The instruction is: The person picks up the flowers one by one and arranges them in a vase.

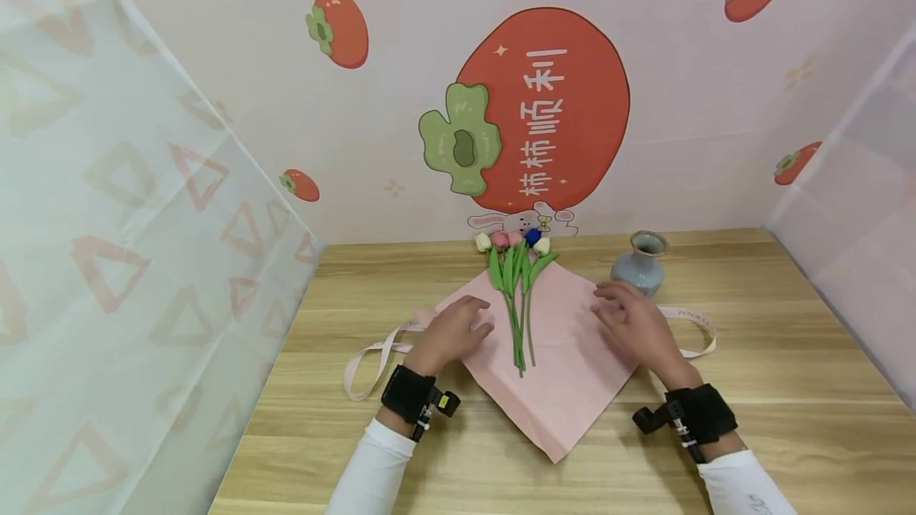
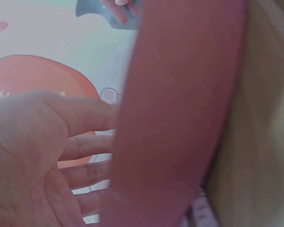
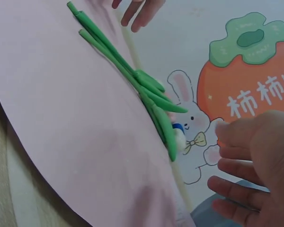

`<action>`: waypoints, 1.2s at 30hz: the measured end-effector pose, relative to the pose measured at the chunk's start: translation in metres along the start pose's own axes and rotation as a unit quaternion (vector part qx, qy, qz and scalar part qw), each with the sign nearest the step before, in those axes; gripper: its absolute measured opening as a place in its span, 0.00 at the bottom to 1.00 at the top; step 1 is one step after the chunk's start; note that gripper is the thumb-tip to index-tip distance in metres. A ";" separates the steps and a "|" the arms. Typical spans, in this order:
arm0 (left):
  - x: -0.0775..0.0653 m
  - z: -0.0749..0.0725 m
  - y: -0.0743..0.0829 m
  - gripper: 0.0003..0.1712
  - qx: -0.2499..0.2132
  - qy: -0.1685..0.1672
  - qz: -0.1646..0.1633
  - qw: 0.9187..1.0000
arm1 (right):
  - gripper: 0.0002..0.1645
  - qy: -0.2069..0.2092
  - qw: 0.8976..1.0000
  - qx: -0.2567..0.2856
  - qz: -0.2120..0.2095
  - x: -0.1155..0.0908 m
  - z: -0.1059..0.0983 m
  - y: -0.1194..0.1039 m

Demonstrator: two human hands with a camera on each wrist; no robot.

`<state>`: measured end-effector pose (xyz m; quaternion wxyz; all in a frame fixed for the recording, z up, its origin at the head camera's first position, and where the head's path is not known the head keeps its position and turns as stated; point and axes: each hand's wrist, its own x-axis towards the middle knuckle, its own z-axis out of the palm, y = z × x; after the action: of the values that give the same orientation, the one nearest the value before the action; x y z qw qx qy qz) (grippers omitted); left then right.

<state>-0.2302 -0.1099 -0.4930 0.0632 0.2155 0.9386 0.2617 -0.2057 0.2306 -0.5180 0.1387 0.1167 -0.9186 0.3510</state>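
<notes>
Artificial tulips (image 1: 518,292) with white, pink and blue heads lie on a pink sheet of wrapping paper (image 1: 565,372), heads toward the back wall. Over the paper's left corner is my left hand (image 1: 451,332), its fingers loosely bent and holding nothing. In the left wrist view, the raised paper edge (image 2: 175,113) covers the fingertips. My right hand (image 1: 637,328) hovers at the paper's right corner, fingers spread and slightly bent, with nothing in them. The right wrist view shows the green stems (image 3: 111,56) and that hand (image 3: 260,165) apart from them.
A grey-blue vase (image 1: 637,270) stands behind my right hand. A pale printed ribbon (image 1: 348,376) loops out left of the paper, and ribbon also shows at its right. The wooden table (image 1: 300,435) meets a printed backdrop (image 1: 386,133) at the back.
</notes>
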 end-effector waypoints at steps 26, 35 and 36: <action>0.071 -0.003 0.034 0.16 -0.050 0.088 0.006 0.995 | 0.43 0.223 0.970 0.021 0.095 0.006 -0.022 0.016; 0.091 0.012 0.038 0.12 -0.048 0.058 -0.015 0.997 | 0.60 0.112 0.981 0.055 0.147 0.009 -0.024 0.025; 0.093 0.014 0.039 0.12 -0.046 0.054 -0.018 0.997 | 0.60 0.106 0.982 0.054 0.147 0.009 -0.023 0.027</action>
<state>-0.2962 -0.0333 -0.4852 0.0272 0.1809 0.9314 0.3146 -0.2184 0.2646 -0.5146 0.1759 -0.0503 -0.8855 0.4270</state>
